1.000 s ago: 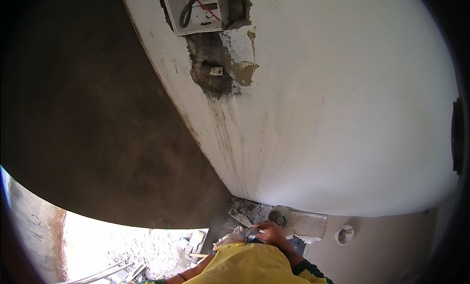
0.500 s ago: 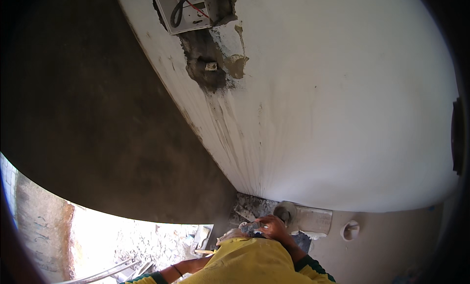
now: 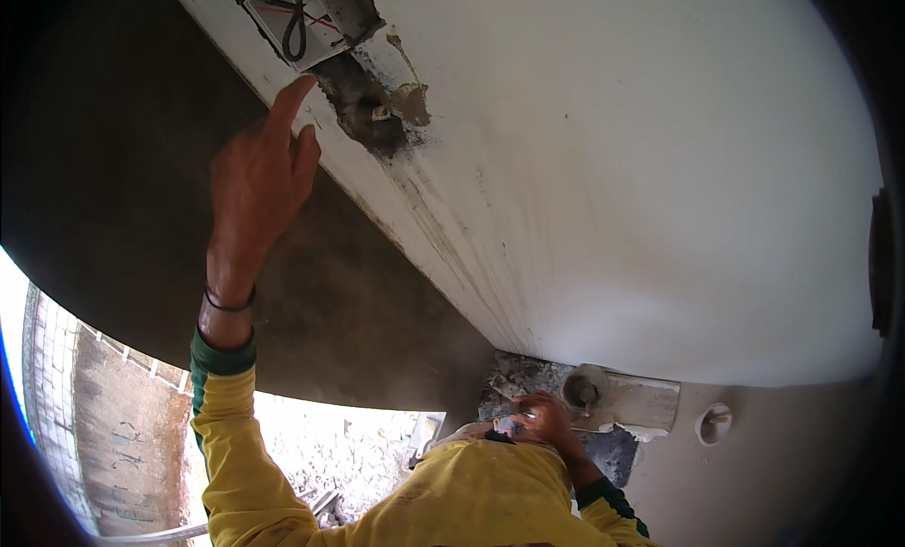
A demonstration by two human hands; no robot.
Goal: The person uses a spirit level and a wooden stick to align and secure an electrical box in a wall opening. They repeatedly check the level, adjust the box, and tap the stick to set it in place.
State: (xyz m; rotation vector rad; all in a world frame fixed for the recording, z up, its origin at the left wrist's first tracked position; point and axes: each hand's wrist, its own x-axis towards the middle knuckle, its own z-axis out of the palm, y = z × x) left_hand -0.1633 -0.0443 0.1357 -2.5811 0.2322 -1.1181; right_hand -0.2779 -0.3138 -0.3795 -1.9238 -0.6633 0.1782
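My left hand (image 3: 256, 174) is raised to the upper left, its index finger stretched out and its thumb apart, holding nothing. Its fingertip is at the lower corner of a white electrical box (image 3: 325, 45) set into broken plaster; whether it touches cannot be told. A looped black cable (image 3: 299, 28) and a red wire come out of the box. Below it runs a rough dark hole (image 3: 356, 99) in the wall, with a small pale lump (image 3: 381, 113) inside. Low at my waist, my right hand (image 3: 549, 421) is closed around something small and greyish that I cannot make out.
The white wall (image 3: 613, 198) meets a dark surface (image 3: 113, 170) along a slanting edge. Down by the floor are a round grey container (image 3: 583, 389), a pale board (image 3: 649, 402) and a white cup-like piece (image 3: 714, 423). Bright rubble (image 3: 330, 445) lies at the lower left.
My left hand has risen from beside my waist to the electrical box. My right hand stays low. The view has shifted, so the box appears farther left.
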